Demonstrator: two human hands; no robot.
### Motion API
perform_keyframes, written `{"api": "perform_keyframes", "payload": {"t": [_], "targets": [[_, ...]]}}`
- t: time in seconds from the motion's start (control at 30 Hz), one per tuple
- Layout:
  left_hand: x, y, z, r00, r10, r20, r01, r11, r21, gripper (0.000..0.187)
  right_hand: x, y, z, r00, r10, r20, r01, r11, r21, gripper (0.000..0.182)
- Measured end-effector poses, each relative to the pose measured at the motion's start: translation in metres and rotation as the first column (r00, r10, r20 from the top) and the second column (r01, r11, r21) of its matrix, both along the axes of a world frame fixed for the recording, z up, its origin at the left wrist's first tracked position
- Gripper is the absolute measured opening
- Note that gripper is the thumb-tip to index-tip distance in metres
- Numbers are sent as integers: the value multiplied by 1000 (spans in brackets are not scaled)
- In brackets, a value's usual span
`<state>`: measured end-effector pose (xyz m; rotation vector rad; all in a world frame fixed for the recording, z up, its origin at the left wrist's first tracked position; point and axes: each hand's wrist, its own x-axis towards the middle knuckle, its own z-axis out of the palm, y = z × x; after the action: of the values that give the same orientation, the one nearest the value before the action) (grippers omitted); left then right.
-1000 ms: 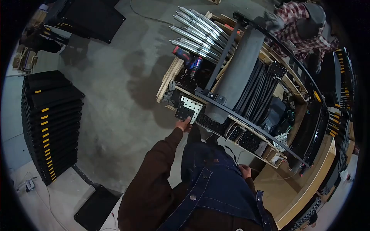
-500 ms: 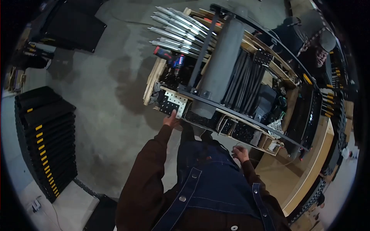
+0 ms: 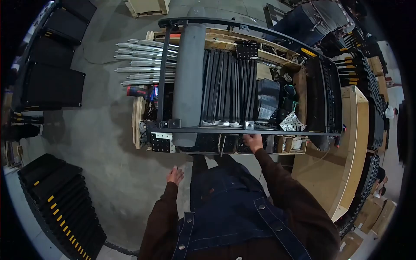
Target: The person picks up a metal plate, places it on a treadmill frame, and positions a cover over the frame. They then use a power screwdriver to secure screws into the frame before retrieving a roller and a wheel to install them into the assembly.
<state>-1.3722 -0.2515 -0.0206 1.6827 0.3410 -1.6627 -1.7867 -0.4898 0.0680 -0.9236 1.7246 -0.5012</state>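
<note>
My right hand [image 3: 253, 142] is over the small bins of dark fasteners [image 3: 232, 144] along the cart's near side, just under the front rail of a black metal frame [image 3: 216, 130]. Its fingers are curled downward, and whatever they may hold is hidden. Away from the cart, my left hand [image 3: 175, 176] hangs over the floor with loosely parted fingers and nothing in it. A perforated black and white plate [image 3: 164, 142] lies on the cart's near left corner. The frame rests across a thick grey roller [image 3: 189, 78] and a stack of black bars [image 3: 227, 86].
Silver rods [image 3: 145, 58] stick out past the cart's left side, above a red and black power drill [image 3: 138, 91]. Black panels with yellow tags [image 3: 60, 203] are stacked at lower left. A large wooden crate [image 3: 352, 151] stands to the right. Another person [image 3: 312, 21] is at the far right.
My left hand has left the perforated plate and dropped back toward my body. My right hand has reached forward to the bins. My view has turned, so the cart now looks squarer to me.
</note>
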Motion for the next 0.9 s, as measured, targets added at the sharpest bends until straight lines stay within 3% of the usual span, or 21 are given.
{"api": "perform_keyframes", "payload": {"t": [0.07,0.1,0.13,0.17,0.23,0.27,0.3,0.4,0.43,0.53,0.7,0.77,0.8,0.87,0.9], "targets": [[-16,39,11,1000,-2,-2,2,1000,17,59,-11,-32,-28,907,162,-389,-293,906,-305,22],[-33,50,35,989,146,-22,-146,989,13,29,-14,-49,-42,972,50,-228,-88,983,-160,24],[-49,61,61,986,167,-6,-167,984,59,27,-21,-64,-51,932,98,-349,-157,977,-144,25],[-55,94,59,943,280,-181,-276,960,47,26,-27,-75,-61,875,143,-463,-220,968,-118,25],[-79,154,64,970,225,88,-240,945,224,38,-40,-92,-94,821,117,-559,-206,974,-97,31],[-87,167,76,976,165,144,-200,940,278,38,-43,-99,-109,783,107,-613,-201,976,-87,36],[-98,177,91,980,107,168,-158,933,324,38,-45,-102,-110,765,158,-624,-243,969,-53,43],[-133,174,116,987,-18,163,-54,901,431,38,-46,-121,-118,683,246,-688,-254,963,92,36],[-137,167,119,986,-43,160,-34,893,448,38,-44,-125,-122,691,233,-685,-243,966,83,36],[-141,144,120,984,-101,148,18,877,480,38,-35,-128,-135,565,186,-804,-248,968,49,37],[-133,113,111,976,-165,139,80,876,476,37,-38,-130,-147,588,146,-795,-212,977,23,40],[-125,100,106,973,-187,135,106,881,461,37,-38,-129,-118,658,175,-732,-203,978,51,43],[-120,98,102,972,-194,135,113,883,456,37,-38,-127,-121,730,85,-678,-94,995,24,57],[-113,92,95,967,-218,130,141,889,436,37,-45,-125,-137,866,-28,-500,-19,996,-89,62],[-111,88,96,966,-228,125,154,890,430,37,-48,-123,-138,933,-24,-360,0,998,-67,61]]}}
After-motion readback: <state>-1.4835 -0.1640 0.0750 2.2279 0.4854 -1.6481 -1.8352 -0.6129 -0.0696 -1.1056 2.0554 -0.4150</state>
